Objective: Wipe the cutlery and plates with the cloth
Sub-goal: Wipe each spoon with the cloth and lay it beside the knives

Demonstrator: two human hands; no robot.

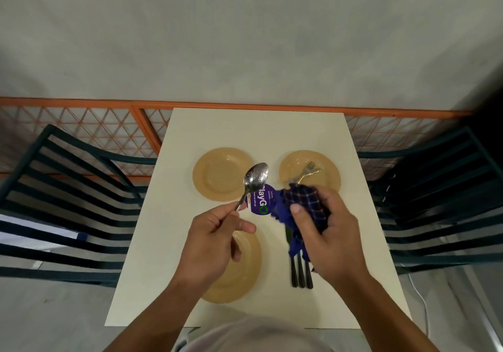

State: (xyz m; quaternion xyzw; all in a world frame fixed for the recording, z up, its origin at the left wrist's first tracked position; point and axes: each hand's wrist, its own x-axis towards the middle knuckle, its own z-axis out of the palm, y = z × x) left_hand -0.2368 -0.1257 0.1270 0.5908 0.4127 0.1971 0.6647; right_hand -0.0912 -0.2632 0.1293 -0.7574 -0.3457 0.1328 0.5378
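Observation:
My left hand (215, 242) grips the handle of a metal spoon (254, 178), bowl raised above the table. My right hand (329, 232) holds a bunched blue checked cloth (304, 204) just right of the spoon, apart from it. Three tan plates lie on the cream table (258, 131): one at the back left (217, 173), one at the back right (324, 173) with forks (309, 170) on it, and one near me (245, 278) partly under my left hand. Dark-handled cutlery (300, 272) lies beneath my right hand, its upper ends hidden by the cloth.
A round purple sticker (262, 200) sits at the table's middle. Dark slatted chairs stand at the left (68, 202) and right (435, 202). An orange lattice railing (109, 133) runs behind the table. A white cable (423, 305) lies on the floor at the right.

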